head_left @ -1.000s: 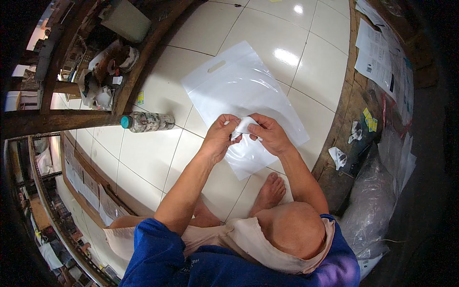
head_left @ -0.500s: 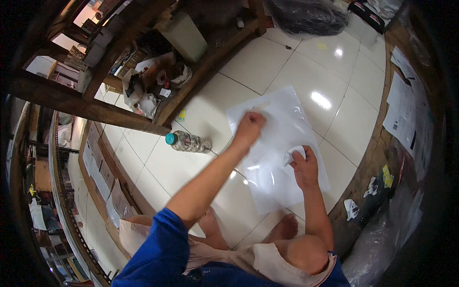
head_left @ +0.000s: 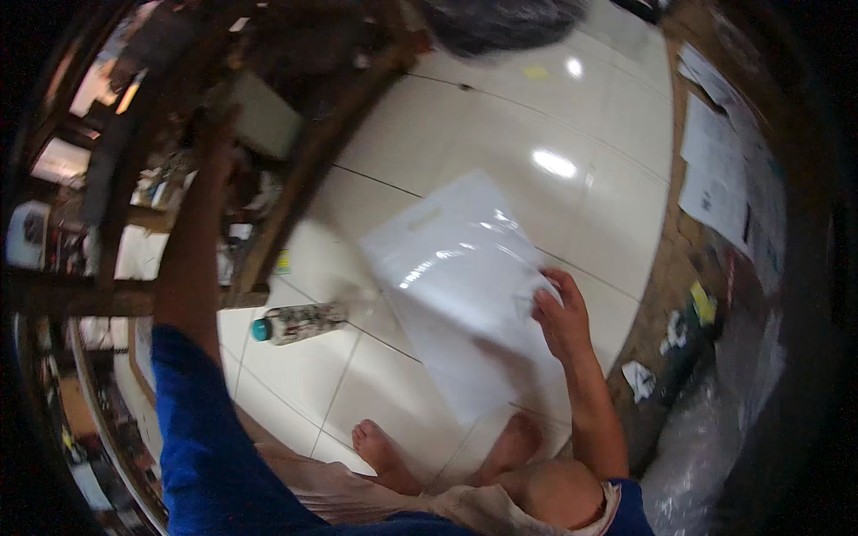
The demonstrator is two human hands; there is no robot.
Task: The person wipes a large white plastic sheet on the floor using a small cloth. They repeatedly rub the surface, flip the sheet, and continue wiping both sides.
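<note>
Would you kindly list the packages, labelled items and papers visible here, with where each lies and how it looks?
White plastic bag: flat on the tiled floor, rectangular, glossy, with a cut-out handle; the right hand rests on its edge.
Bottle: lying on its side left of the bag, patterned label, teal cap.
Printed paper sheets: at the right edge, white, rectangular.
Small yellow slip: right, near the crumpled white scraps.

A bottle (head_left: 298,322) with a teal cap is lying on the tiled floor (head_left: 465,125), loose papers (head_left: 712,170) sitting along the right side.
</note>
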